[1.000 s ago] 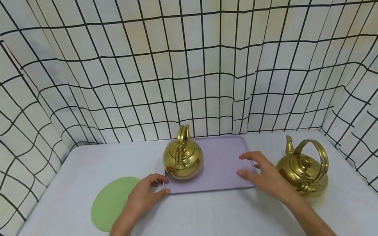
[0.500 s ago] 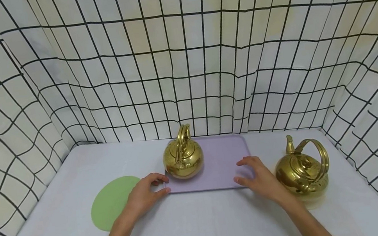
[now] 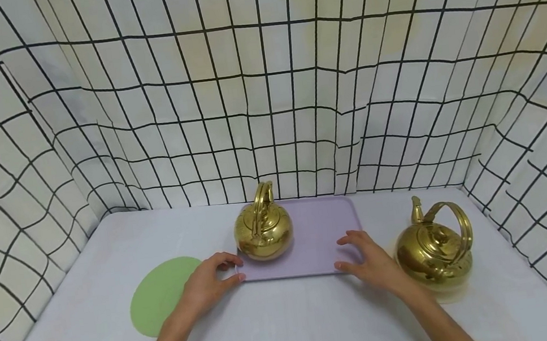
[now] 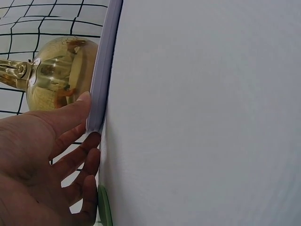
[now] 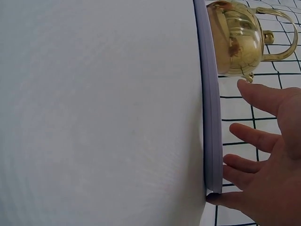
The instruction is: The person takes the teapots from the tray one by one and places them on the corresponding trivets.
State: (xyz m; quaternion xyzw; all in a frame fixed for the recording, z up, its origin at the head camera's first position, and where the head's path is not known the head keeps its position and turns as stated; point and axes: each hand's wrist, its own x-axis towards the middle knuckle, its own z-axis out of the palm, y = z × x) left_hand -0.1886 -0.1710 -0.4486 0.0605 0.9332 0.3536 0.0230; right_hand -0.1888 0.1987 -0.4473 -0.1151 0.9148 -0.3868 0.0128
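A brass kettle (image 3: 263, 234) with an arched handle stands on the left part of a lilac tray (image 3: 318, 227). My left hand (image 3: 206, 284) holds the tray's near left corner. In the left wrist view the thumb (image 4: 77, 110) lies on the rim and fingertips meet the corner. Over the tray's near right part is my right hand (image 3: 374, 263), thumb and fingers spread apart with nothing between them. Its lower fingertips come right at the tray's edge in the right wrist view. A second brass kettle (image 3: 431, 248) stands beyond the right forearm, off the tray.
A green round mat (image 3: 158, 298) lies on the white table (image 3: 293, 327), partly behind the left hand. Under the right kettle shows the edge of a pale cream round mat (image 3: 455, 293). White walls with a black grid (image 3: 264, 92) enclose the back and both sides.
My right hand has moved left across the tray's right end, away from the right kettle. The left hand, the tray and both kettles keep their places.
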